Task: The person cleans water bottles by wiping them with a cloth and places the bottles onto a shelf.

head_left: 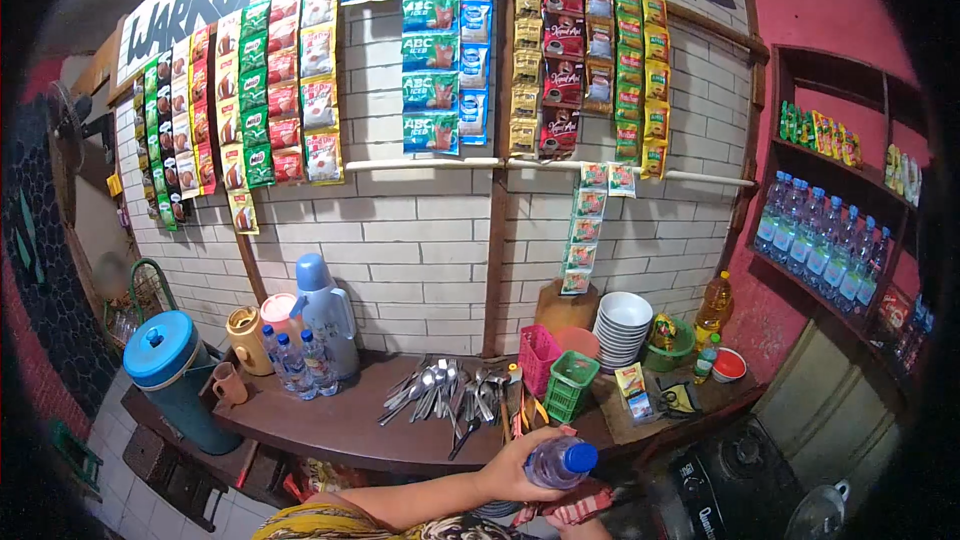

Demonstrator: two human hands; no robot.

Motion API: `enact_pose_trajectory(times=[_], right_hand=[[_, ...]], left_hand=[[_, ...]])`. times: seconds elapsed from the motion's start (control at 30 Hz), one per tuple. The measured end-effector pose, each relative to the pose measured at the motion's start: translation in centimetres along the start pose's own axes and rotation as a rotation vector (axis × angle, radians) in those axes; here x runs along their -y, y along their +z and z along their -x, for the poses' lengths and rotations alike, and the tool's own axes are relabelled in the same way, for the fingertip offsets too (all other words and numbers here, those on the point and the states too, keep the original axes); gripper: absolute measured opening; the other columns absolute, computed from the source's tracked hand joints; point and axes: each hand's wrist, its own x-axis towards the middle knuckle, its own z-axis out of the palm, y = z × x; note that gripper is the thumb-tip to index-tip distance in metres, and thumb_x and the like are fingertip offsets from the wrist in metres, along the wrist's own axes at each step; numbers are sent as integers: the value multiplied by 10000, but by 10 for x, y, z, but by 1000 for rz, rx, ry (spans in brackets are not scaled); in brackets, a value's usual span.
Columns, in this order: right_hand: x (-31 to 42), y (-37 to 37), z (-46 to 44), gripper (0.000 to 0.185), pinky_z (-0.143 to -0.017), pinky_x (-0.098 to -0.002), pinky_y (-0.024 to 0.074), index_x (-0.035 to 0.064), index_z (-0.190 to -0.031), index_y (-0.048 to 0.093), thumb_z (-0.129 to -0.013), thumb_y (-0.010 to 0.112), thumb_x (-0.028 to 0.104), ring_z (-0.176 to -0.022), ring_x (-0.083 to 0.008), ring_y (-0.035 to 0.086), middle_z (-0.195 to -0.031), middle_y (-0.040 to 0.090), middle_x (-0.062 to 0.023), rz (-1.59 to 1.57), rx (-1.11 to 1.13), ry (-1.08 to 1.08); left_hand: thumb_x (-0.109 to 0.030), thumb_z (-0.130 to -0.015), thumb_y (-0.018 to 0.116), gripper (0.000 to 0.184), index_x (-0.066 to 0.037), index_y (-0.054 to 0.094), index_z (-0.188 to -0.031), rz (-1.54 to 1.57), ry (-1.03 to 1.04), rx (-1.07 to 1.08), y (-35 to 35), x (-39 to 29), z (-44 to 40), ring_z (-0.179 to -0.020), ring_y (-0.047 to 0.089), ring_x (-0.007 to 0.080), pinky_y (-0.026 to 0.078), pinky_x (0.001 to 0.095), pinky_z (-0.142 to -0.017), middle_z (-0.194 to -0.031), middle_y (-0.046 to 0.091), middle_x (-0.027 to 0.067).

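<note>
My left hand [514,468] is wrapped round a clear plastic bottle [550,464] with a blue cap, tilted toward me in front of the counter edge. Just below it, at the bottom of the view, my right hand [588,528] is partly hidden by a red and white patterned cloth [578,506] that it grips against the bottle's lower side. Behind the hands, many loose spoons and forks [440,388] lie on the brown counter [340,432]. A pink basket [538,358] and a green basket [572,386] stand nearest beyond the bottle.
Three bottles [305,365], a blue thermos [325,315] and a blue-lidded cooler [170,370] stand left. Stacked white bowls [622,330] and an oil bottle [714,306] are at right, above a black stove [735,475]. Sachet strips [430,60] hang overhead; a shelf [812,275] holds several bottles.
</note>
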Motion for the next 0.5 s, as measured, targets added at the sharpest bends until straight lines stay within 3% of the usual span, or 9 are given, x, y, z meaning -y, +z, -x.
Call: enact_pose_trajectory(times=[0.13, 0.2, 0.3, 0.5], right_hand=[[-17, -3, 8, 782, -1027, -359, 378, 73, -1400, 346, -807, 729, 407, -1176, -197, 481, -1302, 483, -61, -48, -5, 26], [-29, -24, 27, 774, -1027, -360, 377, 72, -1397, 354, -808, 730, 405, -1175, -197, 482, -1298, 488, -61, -67, -12, 39], [-20, -2, 12, 762, -1028, -361, 375, 71, -1391, 367, -809, 731, 402, -1174, -197, 483, -1292, 496, -61, -95, -36, 63], [-3, 51, -37, 739, -1030, -363, 373, 70, -1380, 392, -811, 733, 395, -1171, -198, 485, -1281, 511, -60, -165, -52, 100]], left_hand=[[-177, -597, 901, 842, -25, 421, -1272, 39, -62, -20, -7, 0, 11, -1084, 580, 191, 441, 350, -964, -1163, 591, 115], [-178, -594, 903, 846, -36, 413, -1268, -82, 41, -128, -10, 8, 13, -1075, 587, 195, 443, 354, -961, -1158, 592, 112], [-202, -622, 885, 825, -24, 428, -1286, -21, -7, -197, -12, 3, 12, -1077, 574, 193, 443, 351, -959, -1166, 579, 112], [-265, -616, 893, 843, -10, 399, -1250, -182, -128, -205, -29, -4, 14, -1075, 578, 190, 420, 349, -984, -1152, 594, 100]])
